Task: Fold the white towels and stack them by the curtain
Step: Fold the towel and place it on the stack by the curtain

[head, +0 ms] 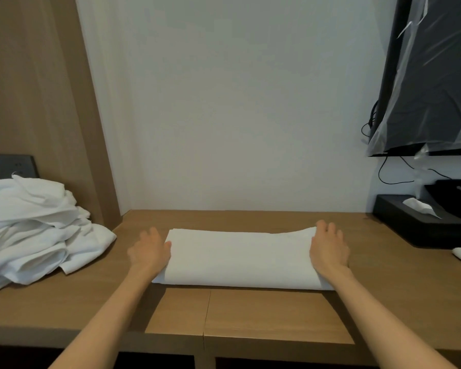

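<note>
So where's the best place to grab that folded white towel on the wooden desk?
By its two short ends, from left and right: the folded white towel lies flat and long across the wooden desk, so end grips should keep its layers together.

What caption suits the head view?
Left hand and right hand hold a folded white cloth towel on a brown wooden desk.

The wooden desk (250, 310) carries a folded white towel (240, 259) in the middle, a loose pile of white towels (32, 230) at left, a black tissue box (415, 225) far right.
</note>
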### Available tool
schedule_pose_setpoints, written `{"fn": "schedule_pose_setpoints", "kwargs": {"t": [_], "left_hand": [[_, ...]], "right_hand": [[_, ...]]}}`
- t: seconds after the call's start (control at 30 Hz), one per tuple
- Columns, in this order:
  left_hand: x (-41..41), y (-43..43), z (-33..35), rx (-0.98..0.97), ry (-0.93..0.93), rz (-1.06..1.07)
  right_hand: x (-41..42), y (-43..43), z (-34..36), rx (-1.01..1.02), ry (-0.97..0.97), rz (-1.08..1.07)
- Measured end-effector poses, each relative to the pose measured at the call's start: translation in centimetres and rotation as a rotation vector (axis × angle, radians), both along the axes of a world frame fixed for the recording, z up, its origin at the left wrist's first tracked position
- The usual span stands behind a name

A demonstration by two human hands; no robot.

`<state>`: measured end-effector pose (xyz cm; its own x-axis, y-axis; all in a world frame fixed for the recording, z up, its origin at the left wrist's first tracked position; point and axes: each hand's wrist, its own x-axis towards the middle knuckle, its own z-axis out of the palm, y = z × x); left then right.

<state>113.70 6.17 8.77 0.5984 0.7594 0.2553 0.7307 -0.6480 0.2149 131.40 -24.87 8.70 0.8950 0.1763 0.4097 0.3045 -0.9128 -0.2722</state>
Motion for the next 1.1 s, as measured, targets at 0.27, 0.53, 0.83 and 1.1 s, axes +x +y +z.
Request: {"fn": "schedule_pose_setpoints", "kwargs": {"t": [0.27,0.53,0.83,1.1], "left_hand": [[6.1,-8.3,0.5,0.019,0.069,-0.5],[7.2,-9.3,-2.7,-0.048,0.147,-0.485],[3.7,-4.6,-2.7,-0.09,0.129,-0.37],[1.2,-1.9,-2.5,-0.231,0.087,-0.311]], "right_hand": [[-4.5,9.4,-0.1,-0.133,0.333,0.436],[-4.7,10.6,-2.1,-0.282,0.324,0.394],[-2.6,5.5,-1.8,-0.271,0.374,0.341],[-1.8,1.3,-1.5,-0.299,0.377,0.15]]}}
